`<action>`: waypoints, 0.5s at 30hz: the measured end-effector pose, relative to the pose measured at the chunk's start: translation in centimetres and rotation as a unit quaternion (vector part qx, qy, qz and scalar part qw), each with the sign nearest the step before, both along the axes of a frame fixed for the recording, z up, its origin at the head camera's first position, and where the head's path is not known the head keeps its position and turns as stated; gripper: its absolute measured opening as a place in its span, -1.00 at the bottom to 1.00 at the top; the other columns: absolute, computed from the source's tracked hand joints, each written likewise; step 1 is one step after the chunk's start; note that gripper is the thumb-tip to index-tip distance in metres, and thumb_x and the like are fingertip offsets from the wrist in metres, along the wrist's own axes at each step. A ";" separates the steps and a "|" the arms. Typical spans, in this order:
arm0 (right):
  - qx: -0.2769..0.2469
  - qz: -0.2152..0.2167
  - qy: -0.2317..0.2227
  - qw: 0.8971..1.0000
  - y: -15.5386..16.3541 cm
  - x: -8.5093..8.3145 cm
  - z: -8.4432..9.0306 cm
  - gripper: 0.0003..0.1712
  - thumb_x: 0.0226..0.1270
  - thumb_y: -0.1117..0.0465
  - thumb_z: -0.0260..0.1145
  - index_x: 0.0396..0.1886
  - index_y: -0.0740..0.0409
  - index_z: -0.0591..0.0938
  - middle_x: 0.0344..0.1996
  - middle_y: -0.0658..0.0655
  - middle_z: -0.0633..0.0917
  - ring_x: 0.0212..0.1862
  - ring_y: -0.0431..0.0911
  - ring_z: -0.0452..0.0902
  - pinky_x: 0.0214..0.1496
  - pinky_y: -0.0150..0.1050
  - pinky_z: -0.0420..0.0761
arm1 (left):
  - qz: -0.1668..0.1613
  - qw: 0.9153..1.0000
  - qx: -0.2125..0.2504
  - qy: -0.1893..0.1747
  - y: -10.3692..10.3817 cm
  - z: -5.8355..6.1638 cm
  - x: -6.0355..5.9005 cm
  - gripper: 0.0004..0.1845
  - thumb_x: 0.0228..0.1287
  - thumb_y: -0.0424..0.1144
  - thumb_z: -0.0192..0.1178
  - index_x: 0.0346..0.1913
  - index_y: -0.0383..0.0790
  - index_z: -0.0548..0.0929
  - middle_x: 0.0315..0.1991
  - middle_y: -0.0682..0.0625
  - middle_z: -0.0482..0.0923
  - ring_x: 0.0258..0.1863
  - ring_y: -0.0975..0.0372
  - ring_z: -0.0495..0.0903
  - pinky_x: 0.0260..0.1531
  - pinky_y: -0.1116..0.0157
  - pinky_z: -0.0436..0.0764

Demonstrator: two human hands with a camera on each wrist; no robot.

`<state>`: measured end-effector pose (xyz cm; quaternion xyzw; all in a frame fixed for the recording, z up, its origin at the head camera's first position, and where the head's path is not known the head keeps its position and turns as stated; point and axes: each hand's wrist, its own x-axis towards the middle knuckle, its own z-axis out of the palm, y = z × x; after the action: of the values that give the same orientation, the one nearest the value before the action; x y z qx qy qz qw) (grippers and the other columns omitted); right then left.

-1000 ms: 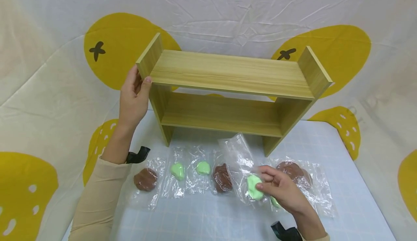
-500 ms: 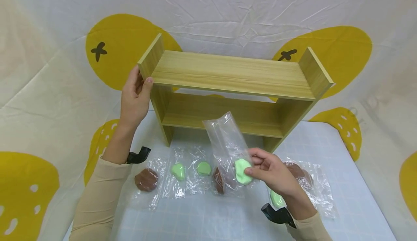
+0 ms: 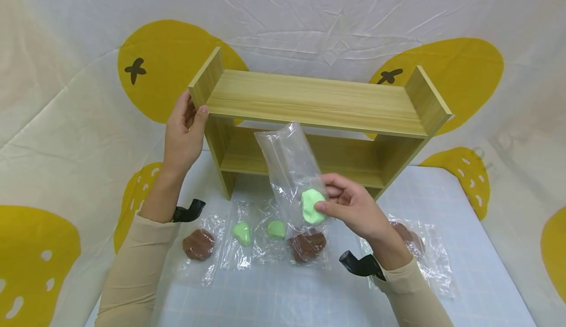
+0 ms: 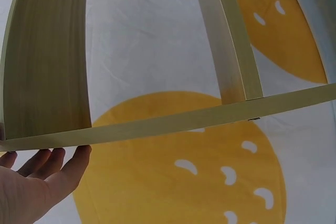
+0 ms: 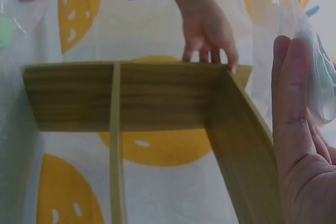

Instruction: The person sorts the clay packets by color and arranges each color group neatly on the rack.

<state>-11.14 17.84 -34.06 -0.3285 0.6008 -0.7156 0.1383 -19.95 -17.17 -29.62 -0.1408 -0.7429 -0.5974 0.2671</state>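
A two-tier wooden shelf (image 3: 309, 98) stands on the table. My left hand (image 3: 183, 133) holds its left side panel (image 4: 173, 121) near the top, thumb at the front edge and fingertips against the outer face. My right hand (image 3: 353, 206) pinches a clear plastic bag (image 3: 287, 165) at the light green lump (image 3: 312, 206) inside it. That lump looks like soft clay. The bag's upper end stands up in front of the shelf's lower board (image 3: 353, 162). In the right wrist view the bag (image 5: 320, 77) shows beside the fingers, partly hidden by them.
In a row before the shelf lie bagged lumps: a brown one (image 3: 198, 244), a green one (image 3: 241, 233), another green one (image 3: 276, 229) and a brown one (image 3: 307, 246). More bagged brown lumps (image 3: 409, 236) lie at the right, partly behind my right arm. A patterned cloth (image 3: 287, 27) hangs behind.
My right hand has lifted the bagged green lump up and to the left, toward the shelf, uncovering the brown lump below. My left hand stays on the shelf panel.
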 end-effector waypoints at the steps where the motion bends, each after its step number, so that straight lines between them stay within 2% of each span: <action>1: 0.001 -0.001 0.001 1.000 -0.2 -0.2 0.2 -0.59 0.37 0.48 0.28 0.18 0.39 0.48 -0.15 0.20 0.71 -0.19 -0.09 0.66 -0.15 -0.24 0.70 | 0.001 1.000 0.000 -0.001 0.0 0.0 0.0 -0.49 0.53 -0.34 0.06 0.48 -0.12 0.35 0.32 -0.11 0.43 0.26 0.10 0.45 0.29 0.21 0.40; 8: 0.002 -0.025 0.007 1.000 -1.8 -1.8 2.0 -0.57 0.33 0.48 0.32 0.18 0.39 0.49 -0.16 0.24 0.71 -0.22 -0.05 0.68 -0.19 -0.20 0.71 | -0.001 1.000 0.001 0.004 0.0 0.0 0.0 -0.50 0.53 -0.34 0.05 0.47 -0.13 0.36 0.31 -0.11 0.44 0.26 0.10 0.45 0.29 0.20 0.41; 15: 0.018 -0.064 0.020 0.998 -3.6 -3.5 4.7 -0.54 0.34 0.47 0.31 0.22 0.40 0.48 -0.16 0.27 0.73 -0.23 0.00 0.70 -0.21 -0.15 0.71 | -0.001 1.000 0.009 0.007 0.0 0.0 0.0 -0.52 0.53 -0.33 0.06 0.45 -0.16 0.38 0.29 -0.12 0.46 0.24 0.11 0.47 0.27 0.21 0.43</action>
<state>-14.59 14.23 -29.36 -0.3010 0.6359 -0.7055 0.0856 -19.98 -17.17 -29.66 -0.1433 -0.7357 -0.6032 0.2725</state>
